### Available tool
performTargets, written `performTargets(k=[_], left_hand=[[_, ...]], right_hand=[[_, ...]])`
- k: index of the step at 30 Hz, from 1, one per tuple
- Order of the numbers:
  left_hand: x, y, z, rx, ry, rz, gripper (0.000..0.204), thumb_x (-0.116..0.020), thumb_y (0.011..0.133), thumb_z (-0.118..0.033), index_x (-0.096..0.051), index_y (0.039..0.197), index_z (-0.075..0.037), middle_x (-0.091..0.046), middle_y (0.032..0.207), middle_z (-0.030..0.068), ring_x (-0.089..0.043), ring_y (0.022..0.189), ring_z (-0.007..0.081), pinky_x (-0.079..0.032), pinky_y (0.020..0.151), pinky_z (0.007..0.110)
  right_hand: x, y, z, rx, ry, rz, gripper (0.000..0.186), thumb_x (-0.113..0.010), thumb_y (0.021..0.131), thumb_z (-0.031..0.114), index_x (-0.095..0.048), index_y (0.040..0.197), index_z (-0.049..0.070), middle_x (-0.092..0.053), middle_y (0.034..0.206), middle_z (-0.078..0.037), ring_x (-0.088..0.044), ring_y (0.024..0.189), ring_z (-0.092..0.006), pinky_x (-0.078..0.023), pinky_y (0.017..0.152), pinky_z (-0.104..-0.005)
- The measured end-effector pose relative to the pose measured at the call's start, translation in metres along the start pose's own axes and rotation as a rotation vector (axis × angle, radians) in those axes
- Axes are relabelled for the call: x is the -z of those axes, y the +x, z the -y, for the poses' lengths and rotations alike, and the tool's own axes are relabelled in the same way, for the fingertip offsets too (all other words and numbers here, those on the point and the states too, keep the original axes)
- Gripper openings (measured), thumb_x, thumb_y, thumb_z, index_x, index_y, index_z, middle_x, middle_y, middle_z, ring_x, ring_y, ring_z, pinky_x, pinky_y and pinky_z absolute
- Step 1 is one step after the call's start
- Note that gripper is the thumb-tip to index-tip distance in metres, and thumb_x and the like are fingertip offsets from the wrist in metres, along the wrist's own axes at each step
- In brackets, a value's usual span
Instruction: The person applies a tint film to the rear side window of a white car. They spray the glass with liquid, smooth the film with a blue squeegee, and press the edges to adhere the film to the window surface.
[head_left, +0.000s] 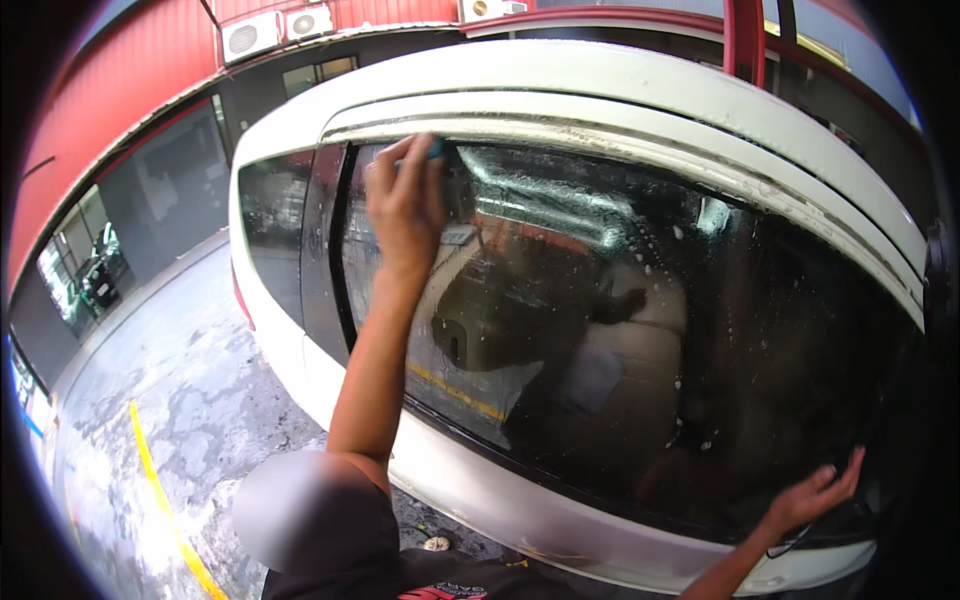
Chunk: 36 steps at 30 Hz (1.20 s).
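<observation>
My left hand reaches up to the top rear part of a wet, dark side window on a white car. Its fingers are closed round a small blue object, mostly hidden behind them and held against the glass near the upper frame. I cannot make out its exact kind. Low on the right, my right hand is near the glass with its fingers stretched out and nothing in it. Whether it touches the window I cannot tell. Water drops and streaks mark the pane, which also carries reflections.
The car's side stands right in front of me. Wet concrete with a yellow line lies to the left. Behind the car are a grey and red building, air-conditioner units and a red post.
</observation>
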<state>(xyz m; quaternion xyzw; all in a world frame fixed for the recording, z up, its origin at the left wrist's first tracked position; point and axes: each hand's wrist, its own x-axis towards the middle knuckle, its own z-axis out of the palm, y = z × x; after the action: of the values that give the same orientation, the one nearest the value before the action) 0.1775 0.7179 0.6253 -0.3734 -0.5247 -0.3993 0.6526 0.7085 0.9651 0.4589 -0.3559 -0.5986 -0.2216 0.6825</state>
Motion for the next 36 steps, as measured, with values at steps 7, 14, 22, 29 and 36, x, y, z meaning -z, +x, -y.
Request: performTargets(k=[7, 14, 22, 29, 36], left_hand=[[-0.015, 0.012, -0.003, 0.120, 0.042, -0.139, 0.022, -0.068, 0.099, -0.010, -0.072, 0.118, 0.000, -0.065, 0.106, 0.0158, -0.065, 0.096, 0.0314, -0.052, 0.085, 0.040], [-0.048, 0.027, -0.134, 0.069, -0.120, -0.101, 0.019, -0.073, 0.094, -0.011, -0.073, 0.112, -0.002, -0.063, 0.099, 0.0136, -0.062, 0.092, 0.0281, -0.050, 0.083, 0.040], [-0.030, 0.030, -0.087, 0.129, -0.013, -0.166, 0.011, -0.075, 0.093, -0.011, -0.077, 0.096, -0.001, -0.069, 0.089, 0.0134, -0.067, 0.078, 0.0260, -0.053, 0.071, 0.038], [-0.038, 0.039, -0.144, -0.007, -0.185, -0.073, 0.013, -0.079, 0.087, -0.009, -0.075, 0.097, -0.002, -0.066, 0.087, 0.0136, -0.065, 0.079, 0.0294, -0.051, 0.073, 0.038], [-0.040, 0.041, -0.152, 0.128, -0.022, -0.107, 0.014, -0.074, 0.089, -0.010, -0.072, 0.099, 0.000, -0.061, 0.089, 0.0160, -0.060, 0.083, 0.0336, -0.050, 0.075, 0.044]], right_hand=[[-0.006, -0.033, -0.042, 0.058, -0.210, 0.114, 0.051, -0.038, 0.113, 0.035, -0.053, 0.148, 0.001, -0.050, 0.150, -0.021, -0.046, 0.139, -0.0357, -0.036, 0.114, -0.0469], [-0.001, -0.030, -0.044, 0.065, -0.180, 0.111, 0.050, -0.038, 0.113, 0.034, -0.052, 0.148, 0.000, -0.049, 0.151, -0.020, -0.045, 0.140, -0.0341, -0.037, 0.114, -0.0463], [-0.004, -0.034, -0.045, -0.012, -0.164, 0.078, 0.047, -0.045, 0.112, 0.033, -0.055, 0.146, 0.002, -0.051, 0.149, -0.018, -0.047, 0.138, -0.0325, -0.038, 0.113, -0.0449], [-0.004, -0.029, -0.035, -0.070, -0.155, 0.034, 0.042, -0.055, 0.109, 0.024, -0.056, 0.146, 0.004, -0.053, 0.146, -0.017, -0.048, 0.137, -0.0317, -0.040, 0.112, -0.0433], [-0.011, -0.026, -0.030, -0.082, -0.156, 0.023, 0.040, -0.058, 0.108, 0.024, -0.059, 0.143, 0.005, -0.053, 0.143, -0.017, -0.051, 0.133, -0.0320, -0.042, 0.110, -0.0438]])
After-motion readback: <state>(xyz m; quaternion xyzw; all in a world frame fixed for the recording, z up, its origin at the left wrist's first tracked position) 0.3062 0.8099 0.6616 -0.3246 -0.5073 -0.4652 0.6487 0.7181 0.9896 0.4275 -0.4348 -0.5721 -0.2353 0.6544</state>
